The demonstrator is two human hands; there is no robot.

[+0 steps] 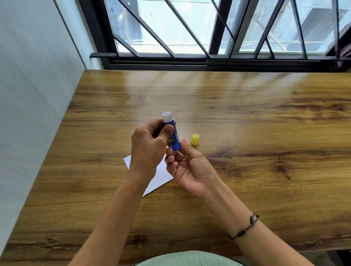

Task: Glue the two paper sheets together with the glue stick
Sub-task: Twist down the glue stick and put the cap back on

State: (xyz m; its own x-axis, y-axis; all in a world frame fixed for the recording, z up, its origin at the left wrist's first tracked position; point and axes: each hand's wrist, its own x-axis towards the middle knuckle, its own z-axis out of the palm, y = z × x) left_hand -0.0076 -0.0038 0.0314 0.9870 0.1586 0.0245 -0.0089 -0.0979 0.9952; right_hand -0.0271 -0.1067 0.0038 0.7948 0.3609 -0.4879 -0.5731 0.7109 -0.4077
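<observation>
A blue glue stick (173,133) with a white open top is held upright above the wooden table (255,169). My left hand (149,149) grips its upper body with thumb and fingers. My right hand (188,167) pinches its bottom end from below, palm up. The yellow cap (195,139) stands on the table just right of the stick. White paper (160,175) lies on the table under both hands, mostly hidden; I cannot tell whether it is one sheet or two.
A barred window (205,28) runs along the table's far edge. A white wall (24,101) borders the table's left side. A dark bracelet (245,227) circles my right wrist.
</observation>
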